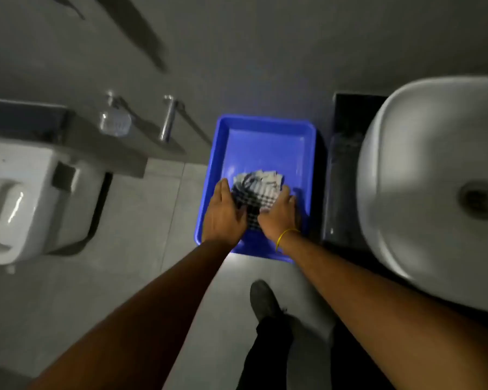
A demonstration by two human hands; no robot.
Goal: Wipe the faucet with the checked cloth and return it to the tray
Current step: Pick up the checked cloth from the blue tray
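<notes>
Down in the blue tray [265, 128], the checked cloth [255, 192] lay bunched between both hands, left hand [226, 212] at nine o'clock, right hand [279, 213] at three, equally near, fingers curled onto it.

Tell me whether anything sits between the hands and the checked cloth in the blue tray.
Nothing visible does. The left hand and the right hand are both already on the checked cloth, one at each side of it. The cloth lies bunched inside the blue tray, which holds nothing else in view.
</notes>
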